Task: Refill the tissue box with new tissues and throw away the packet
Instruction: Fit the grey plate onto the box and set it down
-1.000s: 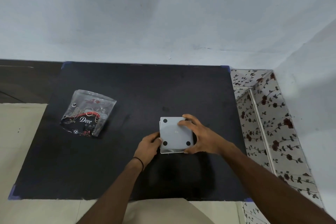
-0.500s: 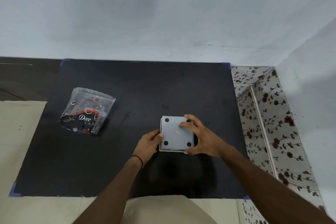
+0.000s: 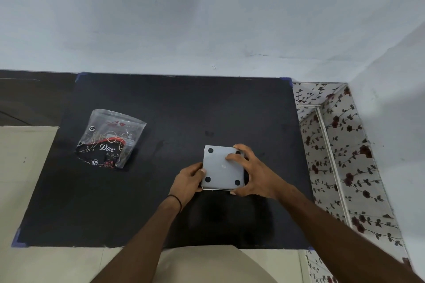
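A square grey tissue box (image 3: 219,169) lies upside down on the black mat (image 3: 161,202), its flat base with four black round feet facing up. My left hand (image 3: 188,179) grips its left edge, thumb on the base. My right hand (image 3: 251,173) holds its right side, fingers spread over the top right corner and the front right corner. A clear plastic tissue packet (image 3: 110,139) printed "Dove" in black, red and gold lies flat and crumpled at the mat's left, well away from both hands. The box's contents are hidden.
The black mat covers a table set against a pale blue wall (image 3: 207,18). A floral-patterned white surface (image 3: 340,167) runs along the right side. Beige floor tiles (image 3: 25,179) show at the left and front, and a dark strip (image 3: 30,96) at the far left.
Both hands stay on the upturned box. It has turned slightly and squared up under the fingers. The packet has not moved.
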